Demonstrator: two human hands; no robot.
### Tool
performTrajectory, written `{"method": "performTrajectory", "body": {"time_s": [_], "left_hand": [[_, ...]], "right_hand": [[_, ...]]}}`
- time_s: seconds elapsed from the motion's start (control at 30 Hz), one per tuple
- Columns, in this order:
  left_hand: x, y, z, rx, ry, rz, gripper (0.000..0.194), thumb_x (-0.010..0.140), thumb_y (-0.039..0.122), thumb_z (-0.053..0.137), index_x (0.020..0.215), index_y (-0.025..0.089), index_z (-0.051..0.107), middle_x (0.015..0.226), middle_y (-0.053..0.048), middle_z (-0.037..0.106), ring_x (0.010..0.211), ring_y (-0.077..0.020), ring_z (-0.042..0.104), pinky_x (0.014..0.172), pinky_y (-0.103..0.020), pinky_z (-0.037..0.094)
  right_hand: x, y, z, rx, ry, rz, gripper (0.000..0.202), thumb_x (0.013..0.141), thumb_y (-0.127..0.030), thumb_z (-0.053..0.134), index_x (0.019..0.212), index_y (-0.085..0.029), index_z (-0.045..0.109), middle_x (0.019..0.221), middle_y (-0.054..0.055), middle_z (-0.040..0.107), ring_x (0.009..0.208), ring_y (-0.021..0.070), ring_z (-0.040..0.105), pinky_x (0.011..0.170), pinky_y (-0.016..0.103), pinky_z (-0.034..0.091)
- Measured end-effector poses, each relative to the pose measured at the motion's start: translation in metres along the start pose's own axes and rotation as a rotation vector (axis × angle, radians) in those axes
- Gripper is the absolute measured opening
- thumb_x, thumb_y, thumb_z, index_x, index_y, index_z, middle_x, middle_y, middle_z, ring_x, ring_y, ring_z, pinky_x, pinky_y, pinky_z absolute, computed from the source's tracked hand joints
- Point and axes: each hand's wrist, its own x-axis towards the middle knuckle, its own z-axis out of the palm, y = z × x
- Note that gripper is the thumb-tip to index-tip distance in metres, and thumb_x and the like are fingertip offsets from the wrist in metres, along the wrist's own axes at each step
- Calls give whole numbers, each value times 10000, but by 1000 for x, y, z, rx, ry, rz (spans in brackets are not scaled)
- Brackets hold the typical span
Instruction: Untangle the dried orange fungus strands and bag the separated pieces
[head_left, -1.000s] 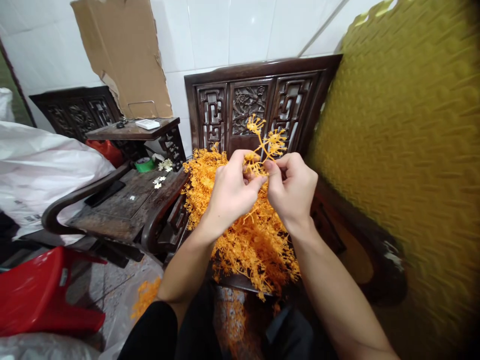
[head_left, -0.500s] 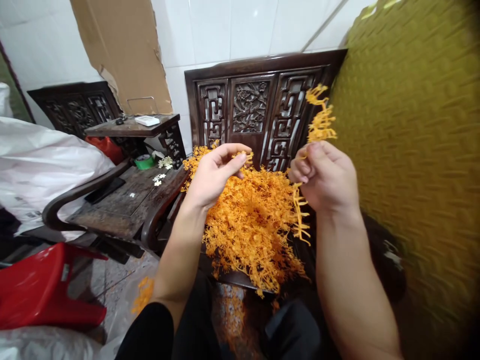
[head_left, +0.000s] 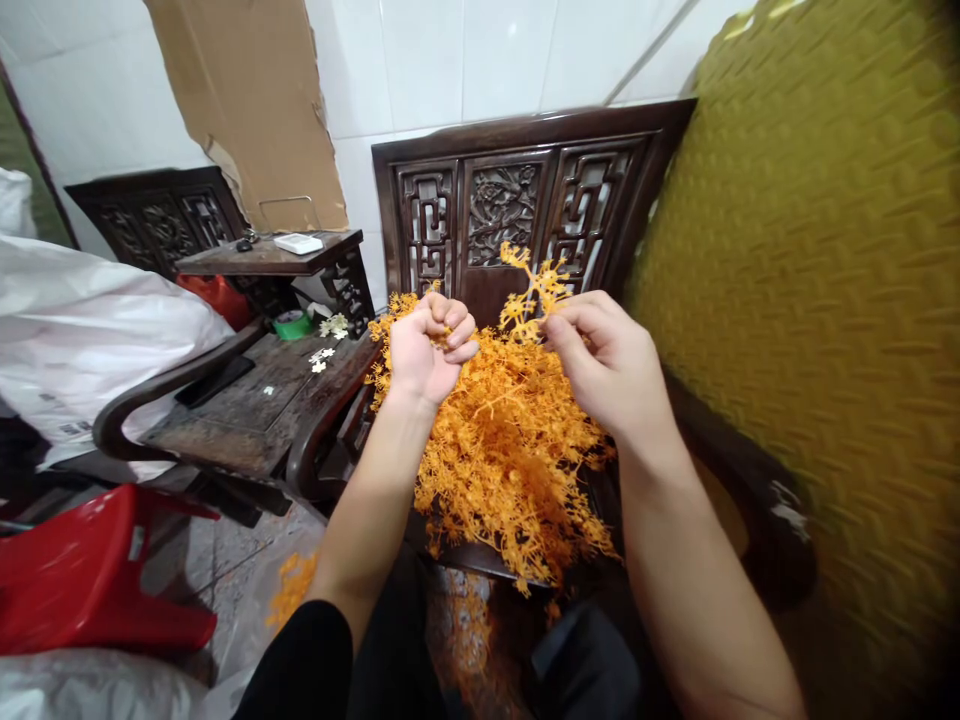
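A large heap of orange plastic flower sprigs [head_left: 510, 460] lies on the dark wooden chair seat in front of me. My right hand [head_left: 619, 365] pinches one branching orange sprig [head_left: 536, 290] between thumb and fingers, holding it up above the heap's far side. Curled up, palm turned upward, my left hand [head_left: 433, 350] is at the heap's left side. Small orange pieces [head_left: 444, 338] show between its fingers; most of what it holds is hidden. A thin bare orange stem [head_left: 499, 402] rests on top of the heap.
The carved chair back [head_left: 506, 205] stands behind the heap, a yellow textured mat [head_left: 810, 300] along the right. Leftward are a second wooden chair [head_left: 247, 400] holding green tape [head_left: 292, 325], a red stool [head_left: 97, 570], white sacks [head_left: 97, 330] and a plastic bag with orange pieces [head_left: 292, 590].
My right hand has come left and inward; the long strip it held is gone from it, and a branching sprig is there now. My left hand's fingers have curled in and turned upward.
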Motion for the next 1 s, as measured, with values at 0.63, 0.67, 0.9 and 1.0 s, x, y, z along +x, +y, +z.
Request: {"method": "performTrajectory", "body": {"time_s": [0.63, 0.67, 0.9, 1.0], "left_hand": [[-9, -6, 0, 853, -280, 145, 481, 807, 482, 867, 1144, 194, 682, 648, 50, 555, 532, -79, 468, 492, -231, 374], [-7, -7, 0, 830, -272, 134, 454, 806, 486, 868, 1095, 195, 674, 610, 71, 503, 497, -62, 401, 470, -226, 320], [-4, -11, -1, 893, -197, 268, 373, 840, 509, 827, 882, 195, 631, 636, 61, 494, 545, -70, 380, 512, -239, 303], [-7, -12, -2, 1034, -226, 284, 287, 882, 436, 788, 880, 190, 641, 696, 34, 554, 613, -91, 444, 573, -253, 346]], "right_hand": [[-7, -18, 2, 786, -421, 249, 176, 1046, -380, 615, 983, -217, 636, 657, -36, 589, 561, 97, 544, 529, 255, 424], [-7, -18, 2, 779, -410, 249, 181, 1047, -386, 612, 984, -217, 634, 670, -32, 595, 578, 100, 549, 537, 257, 431], [-6, -13, 12, 475, -210, 260, 300, 977, -500, 690, 969, -204, 642, 830, 24, 680, 711, 127, 618, 606, 278, 497], [-6, -13, 15, 490, -122, 280, 399, 944, -593, 690, 1067, -219, 624, 885, 40, 696, 754, 155, 656, 606, 294, 536]]}}
